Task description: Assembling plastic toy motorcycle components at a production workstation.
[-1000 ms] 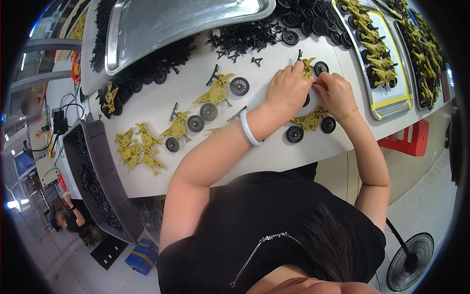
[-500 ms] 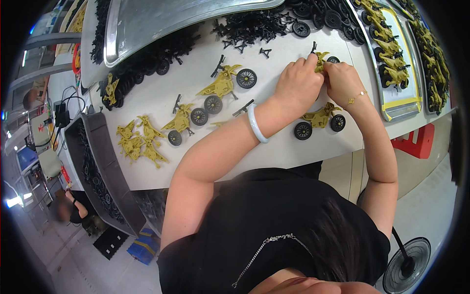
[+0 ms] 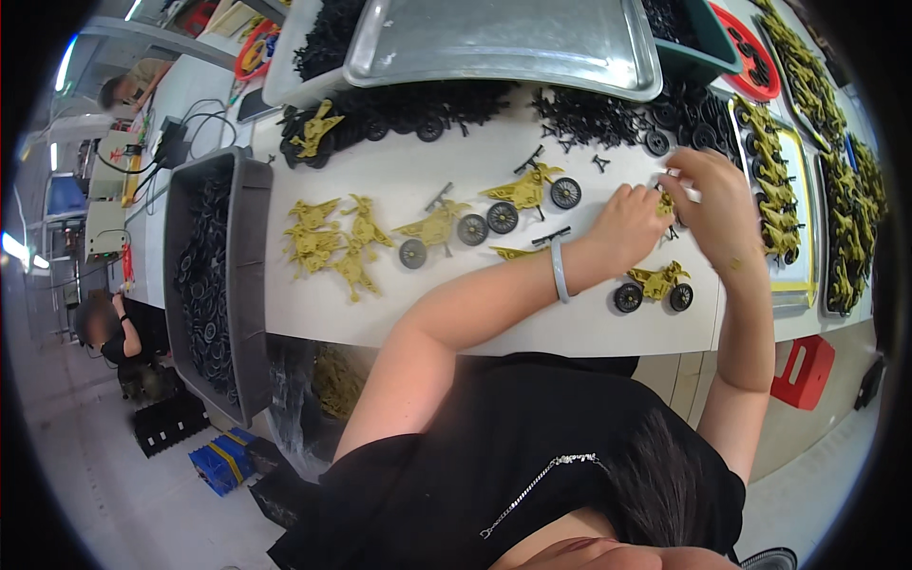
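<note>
My left hand (image 3: pixel 631 226), with a pale bangle at the wrist, is closed around a yellow toy motorcycle (image 3: pixel 666 203), mostly hidden by the fingers. Just above it, my right hand (image 3: pixel 712 195) has thumb and fingers curled into a pinch; whatever is between them is too small to make out. Below the hands stands a yellow motorcycle with two black wheels (image 3: pixel 655 283). To the left are another wheeled motorcycle with black handlebars (image 3: pixel 525 193) and a similar one (image 3: pixel 435 228). A yellow body (image 3: pixel 513 253) lies partly behind my left forearm.
Loose yellow bodies (image 3: pixel 328 242) lie at the table's left. Behind are black part piles (image 3: pixel 579 114), a metal tray (image 3: pixel 503 43) and a green bin (image 3: pixel 708 52). A grey crate of black rings (image 3: pixel 249 285) stands left; trays of motorcycles (image 3: pixel 807 275) stand right.
The whole view has shifted, so the table sits further right and lower. My right hand has come up and apart from my left, which stays closed on the toy motorcycle.
</note>
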Tool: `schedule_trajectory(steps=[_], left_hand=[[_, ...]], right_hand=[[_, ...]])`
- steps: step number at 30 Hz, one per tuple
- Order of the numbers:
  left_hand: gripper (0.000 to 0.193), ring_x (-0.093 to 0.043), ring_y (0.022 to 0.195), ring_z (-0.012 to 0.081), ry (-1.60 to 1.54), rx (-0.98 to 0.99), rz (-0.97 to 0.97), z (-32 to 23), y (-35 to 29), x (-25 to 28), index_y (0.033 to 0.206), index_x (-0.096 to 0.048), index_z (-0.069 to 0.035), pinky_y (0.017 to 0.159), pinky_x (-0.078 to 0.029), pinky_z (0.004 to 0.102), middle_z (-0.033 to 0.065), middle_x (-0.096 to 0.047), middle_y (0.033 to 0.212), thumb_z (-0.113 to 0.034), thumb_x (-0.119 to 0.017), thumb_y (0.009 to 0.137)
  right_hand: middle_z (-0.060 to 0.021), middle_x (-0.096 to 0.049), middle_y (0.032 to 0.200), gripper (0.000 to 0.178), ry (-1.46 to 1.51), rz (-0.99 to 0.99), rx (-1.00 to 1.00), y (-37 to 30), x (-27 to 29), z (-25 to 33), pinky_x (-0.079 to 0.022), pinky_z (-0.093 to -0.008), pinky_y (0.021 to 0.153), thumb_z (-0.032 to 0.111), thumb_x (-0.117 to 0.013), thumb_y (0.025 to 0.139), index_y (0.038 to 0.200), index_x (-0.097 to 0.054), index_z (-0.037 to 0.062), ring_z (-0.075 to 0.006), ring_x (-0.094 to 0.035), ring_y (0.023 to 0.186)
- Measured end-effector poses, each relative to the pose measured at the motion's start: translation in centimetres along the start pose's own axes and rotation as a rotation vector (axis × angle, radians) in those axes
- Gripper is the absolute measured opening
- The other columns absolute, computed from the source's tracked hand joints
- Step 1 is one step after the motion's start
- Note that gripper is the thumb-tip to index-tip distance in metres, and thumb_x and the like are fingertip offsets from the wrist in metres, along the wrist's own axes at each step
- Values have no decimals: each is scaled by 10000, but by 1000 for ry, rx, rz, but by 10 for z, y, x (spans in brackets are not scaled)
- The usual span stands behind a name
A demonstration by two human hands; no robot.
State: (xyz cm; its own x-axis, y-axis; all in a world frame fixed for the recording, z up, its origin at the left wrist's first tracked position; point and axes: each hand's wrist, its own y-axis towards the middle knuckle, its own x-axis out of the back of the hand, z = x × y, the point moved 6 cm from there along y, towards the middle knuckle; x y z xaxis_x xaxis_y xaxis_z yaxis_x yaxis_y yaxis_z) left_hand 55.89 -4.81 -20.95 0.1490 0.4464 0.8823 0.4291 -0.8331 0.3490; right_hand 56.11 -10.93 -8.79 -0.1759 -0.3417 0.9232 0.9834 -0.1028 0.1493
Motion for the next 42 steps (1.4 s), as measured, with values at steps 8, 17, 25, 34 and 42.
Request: schedule_trajectory(steps=[8,17,25,34,42], left_hand=[[228,-525,1036,319,-194,-38,-166,-17,-40,29,959,-627,0,884,-424,435,156,-590,1043,-50,-545,753],[367,-478,1127,307,-215,-60,-36,-45,-74,22,1106,-573,5,922,-418,399,159,-521,1150,-114,-587,759],[441,-494,1095,339,-270,-82,37,-54,-72,14,1074,-586,-3,920,-435,397,185,-510,1149,-154,-718,681],[356,-521,1065,315,-238,-105,-6,-53,-70,10,1000,-623,-9,864,-468,364,168,-516,1156,-126,-721,678],[334,-519,1068,310,-234,-105,-8,-53,-70,11,1008,-627,-11,864,-467,362,159,-513,1159,-106,-705,697]], right_hand=[[-112,-587,1094,233,-195,305,313,119,-177,87,-511,-365,843,43,-482,835,1050,-575,32,-276,-589,1041],[-131,-660,938,272,-198,332,401,95,-142,77,-524,-404,743,153,-547,850,1115,-545,88,-305,-648,904],[-75,-660,751,142,335,553,-70,-31,-42,-63,-465,-247,603,7,-679,758,900,-673,5,-99,-567,625],[-36,-651,765,123,542,588,-400,-98,-83,-126,-469,-229,639,-4,-668,798,918,-661,-28,-74,-561,675],[-70,-672,737,144,419,749,-259,-79,-79,-119,-497,-253,624,-10,-676,769,911,-669,-28,-108,-608,649]])
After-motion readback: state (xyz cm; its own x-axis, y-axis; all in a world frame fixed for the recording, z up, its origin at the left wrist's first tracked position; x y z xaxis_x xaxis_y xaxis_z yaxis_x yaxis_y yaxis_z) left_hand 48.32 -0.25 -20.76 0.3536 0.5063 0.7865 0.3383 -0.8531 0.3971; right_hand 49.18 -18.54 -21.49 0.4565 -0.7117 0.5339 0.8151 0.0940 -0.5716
